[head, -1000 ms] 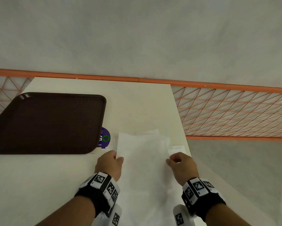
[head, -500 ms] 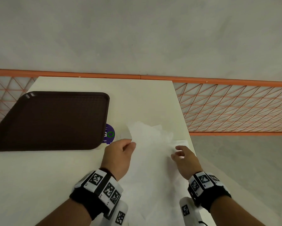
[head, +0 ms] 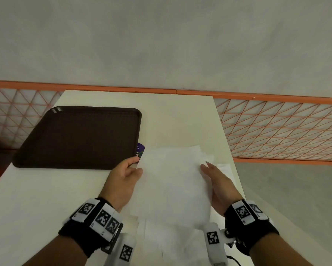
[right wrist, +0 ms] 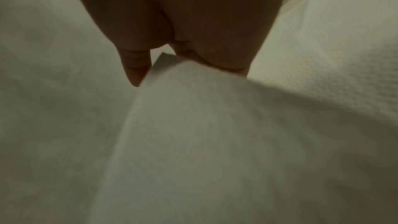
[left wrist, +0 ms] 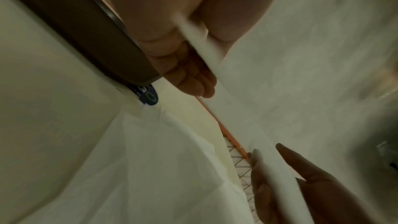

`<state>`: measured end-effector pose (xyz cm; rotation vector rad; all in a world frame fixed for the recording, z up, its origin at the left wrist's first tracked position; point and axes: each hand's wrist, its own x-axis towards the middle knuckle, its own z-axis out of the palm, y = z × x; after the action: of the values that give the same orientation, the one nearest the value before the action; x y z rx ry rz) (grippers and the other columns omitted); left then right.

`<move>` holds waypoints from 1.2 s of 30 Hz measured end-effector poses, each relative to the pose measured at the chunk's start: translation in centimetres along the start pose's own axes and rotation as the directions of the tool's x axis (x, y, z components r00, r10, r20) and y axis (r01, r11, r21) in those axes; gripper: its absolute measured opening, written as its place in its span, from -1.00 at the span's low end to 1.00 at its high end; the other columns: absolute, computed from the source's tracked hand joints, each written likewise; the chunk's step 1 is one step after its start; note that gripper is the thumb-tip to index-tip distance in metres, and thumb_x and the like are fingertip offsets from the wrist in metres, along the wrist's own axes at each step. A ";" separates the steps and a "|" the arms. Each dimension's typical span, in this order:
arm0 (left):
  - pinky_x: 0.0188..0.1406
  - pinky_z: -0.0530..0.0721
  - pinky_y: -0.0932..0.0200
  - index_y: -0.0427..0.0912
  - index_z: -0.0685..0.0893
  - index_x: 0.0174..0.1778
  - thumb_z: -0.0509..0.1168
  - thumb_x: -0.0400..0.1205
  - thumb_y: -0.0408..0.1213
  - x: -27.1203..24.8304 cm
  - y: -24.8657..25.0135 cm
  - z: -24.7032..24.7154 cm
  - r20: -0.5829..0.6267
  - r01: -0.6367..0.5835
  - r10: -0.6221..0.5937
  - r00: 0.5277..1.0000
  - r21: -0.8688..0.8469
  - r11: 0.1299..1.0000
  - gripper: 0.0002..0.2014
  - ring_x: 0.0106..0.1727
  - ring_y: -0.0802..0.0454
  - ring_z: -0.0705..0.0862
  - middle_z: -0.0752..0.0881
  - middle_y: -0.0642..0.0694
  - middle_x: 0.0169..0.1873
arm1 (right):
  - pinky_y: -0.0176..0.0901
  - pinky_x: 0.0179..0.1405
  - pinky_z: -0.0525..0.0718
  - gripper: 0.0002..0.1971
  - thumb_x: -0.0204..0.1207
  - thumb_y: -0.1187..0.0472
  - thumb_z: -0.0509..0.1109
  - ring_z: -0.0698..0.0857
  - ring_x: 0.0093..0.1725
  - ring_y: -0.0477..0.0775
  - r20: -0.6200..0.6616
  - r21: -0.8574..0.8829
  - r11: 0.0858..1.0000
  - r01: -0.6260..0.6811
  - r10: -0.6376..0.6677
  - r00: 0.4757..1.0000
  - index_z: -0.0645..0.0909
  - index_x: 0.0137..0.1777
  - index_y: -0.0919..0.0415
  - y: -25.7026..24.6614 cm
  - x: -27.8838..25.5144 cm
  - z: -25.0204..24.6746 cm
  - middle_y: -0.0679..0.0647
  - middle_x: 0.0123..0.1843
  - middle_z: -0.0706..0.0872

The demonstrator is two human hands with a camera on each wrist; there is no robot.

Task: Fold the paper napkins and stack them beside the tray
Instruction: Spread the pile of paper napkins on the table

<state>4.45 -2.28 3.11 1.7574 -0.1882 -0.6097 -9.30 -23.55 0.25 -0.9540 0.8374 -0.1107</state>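
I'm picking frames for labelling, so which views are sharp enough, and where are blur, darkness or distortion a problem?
Head view: evenly lit and the sharpest, tray and napkin clear, though the wide lens bends the orange rail. Left wrist view: dim, the left hand motion-smeared. Right wrist view: darkest, soft and grainy, the right hand almost a silhouette.

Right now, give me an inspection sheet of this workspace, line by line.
Surface: pale table, pushed against an orange-trimmed wall.
Job's things: white napkin held up over more napkins lying flat; brown tray on the left, nothing in it.
Clutter: purple sticker by the tray's corner.
Hands: left hand pinches the napkin's left edge; right hand holds its right edge between thumb and fingers.
Cables: thin black cable below the right wrist.
Surroundings: orange mesh fence, grey floor.
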 end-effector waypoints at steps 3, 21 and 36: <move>0.07 0.63 0.34 0.08 0.55 0.34 0.29 0.67 -0.32 -0.3 -1.0 -0.5 -0.067 0.007 -0.008 0.998 -0.007 1.000 -0.66 0.01 0.27 0.74 0.80 0.08 -0.06 | 0.23 0.36 0.60 -0.34 0.42 0.06 0.50 0.77 0.20 0.10 0.050 -0.044 0.998 0.052 -0.049 0.998 0.38 0.52 -0.18 0.0 -1.2 0.5 0.02 0.21 0.79; 0.06 0.76 0.05 0.12 0.65 0.18 0.46 0.53 -0.31 -0.8 -0.7 -2.1 0.015 -0.082 0.080 0.997 0.142 0.986 -0.65 -0.02 0.10 0.77 0.78 0.00 -0.01 | -0.25 -0.14 0.69 -0.70 0.40 0.42 0.56 0.79 -0.10 0.07 0.018 -0.485 0.812 0.325 -0.362 0.932 0.72 0.06 0.09 -0.8 -3.9 1.3 0.10 -0.12 0.85; -0.09 0.59 0.33 0.09 0.73 -0.07 0.42 0.57 -0.25 0.0 0.6 -3.1 0.044 -0.246 0.243 0.969 0.230 0.941 -0.88 -0.06 0.11 0.68 0.71 0.07 -0.09 | -0.40 -0.33 0.60 -0.85 0.36 0.44 0.57 0.68 -0.32 -0.09 -0.029 -0.407 0.825 0.392 -0.441 0.897 0.71 -0.11 0.30 -1.7 -4.9 2.0 0.01 -0.29 0.80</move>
<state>6.07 0.20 4.15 1.9183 -0.4993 -0.4320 -10.91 -21.07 4.96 -1.5205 0.7627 -0.3961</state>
